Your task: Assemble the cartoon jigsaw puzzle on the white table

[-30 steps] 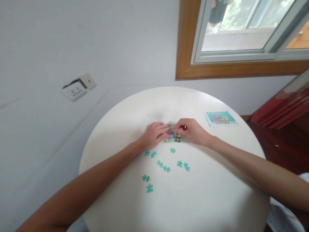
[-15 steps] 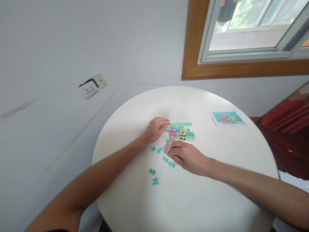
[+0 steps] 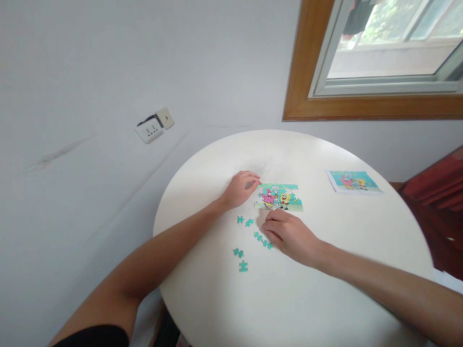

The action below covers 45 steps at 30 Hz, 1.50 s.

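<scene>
While the left hand (image 3: 240, 189) bends its fingers at the upper left corner of the puzzle (image 3: 277, 196), the right hand (image 3: 291, 236) curls low over the bench (image 3: 318, 308) just below it; whether either one grasps a piece, I cannot tell. The puzzle lies flat near the middle of the bench, its cartoon figures assembled within a ragged outline, gaps showing at its right side. Teal loose pieces (image 3: 243, 266) lie scattered below, some partly behind the right hand. Farther right lies a picture card (image 3: 353, 182) with matching figures.
</scene>
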{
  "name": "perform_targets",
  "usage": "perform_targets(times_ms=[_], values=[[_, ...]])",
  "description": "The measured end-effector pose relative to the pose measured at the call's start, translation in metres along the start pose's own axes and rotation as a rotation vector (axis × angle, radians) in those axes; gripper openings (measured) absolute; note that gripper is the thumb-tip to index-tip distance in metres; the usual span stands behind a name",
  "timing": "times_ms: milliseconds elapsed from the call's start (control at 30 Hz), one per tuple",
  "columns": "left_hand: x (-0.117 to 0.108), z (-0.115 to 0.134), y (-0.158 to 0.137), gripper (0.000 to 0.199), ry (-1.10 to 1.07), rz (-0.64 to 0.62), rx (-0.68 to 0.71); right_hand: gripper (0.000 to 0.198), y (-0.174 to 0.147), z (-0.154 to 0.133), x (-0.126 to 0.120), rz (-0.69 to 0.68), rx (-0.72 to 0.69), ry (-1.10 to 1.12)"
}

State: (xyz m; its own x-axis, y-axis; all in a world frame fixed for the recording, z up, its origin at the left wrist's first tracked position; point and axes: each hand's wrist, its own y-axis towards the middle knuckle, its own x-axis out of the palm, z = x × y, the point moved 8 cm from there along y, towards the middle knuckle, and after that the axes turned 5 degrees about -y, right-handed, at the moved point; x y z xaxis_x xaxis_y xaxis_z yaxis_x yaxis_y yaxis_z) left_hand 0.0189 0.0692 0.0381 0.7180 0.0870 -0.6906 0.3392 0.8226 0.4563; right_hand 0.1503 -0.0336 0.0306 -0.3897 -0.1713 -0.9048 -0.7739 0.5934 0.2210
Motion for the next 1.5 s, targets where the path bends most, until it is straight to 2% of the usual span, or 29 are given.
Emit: perform_targets(times_ms=[100,233,500,700,967,1400,1500], values=[[-0.002,-0.001,0.000,0.021,-0.008,0.014,-0.014,0.027,0.000,0.008,0.001,0.029,0.090,-0.062],[-0.001,0.000,-0.001,0.021,-0.012,0.007,-0.020,0.027,0.000,0.010,0.001,0.038,0.090,-0.060],[0.002,-0.005,0.000,0.021,-0.008,-0.004,-0.016,0.024,-0.005,0.015,-0.004,-0.044,0.161,-0.137],[0.005,-0.005,0.000,0.024,-0.021,-0.025,-0.029,0.025,-0.009,0.003,0.002,-0.120,0.115,-0.095],[0.006,-0.003,0.000,0.028,-0.030,-0.040,-0.039,0.004,-0.012,0.000,0.014,-0.182,0.097,-0.053],[0.010,-0.006,0.000,0.029,-0.036,-0.053,-0.031,0.024,-0.015,-0.014,0.013,-0.244,-0.075,-0.060],[0.009,-0.005,-0.001,0.030,-0.029,-0.055,-0.028,0.021,-0.016,-0.018,0.013,-0.232,-0.109,-0.022]])
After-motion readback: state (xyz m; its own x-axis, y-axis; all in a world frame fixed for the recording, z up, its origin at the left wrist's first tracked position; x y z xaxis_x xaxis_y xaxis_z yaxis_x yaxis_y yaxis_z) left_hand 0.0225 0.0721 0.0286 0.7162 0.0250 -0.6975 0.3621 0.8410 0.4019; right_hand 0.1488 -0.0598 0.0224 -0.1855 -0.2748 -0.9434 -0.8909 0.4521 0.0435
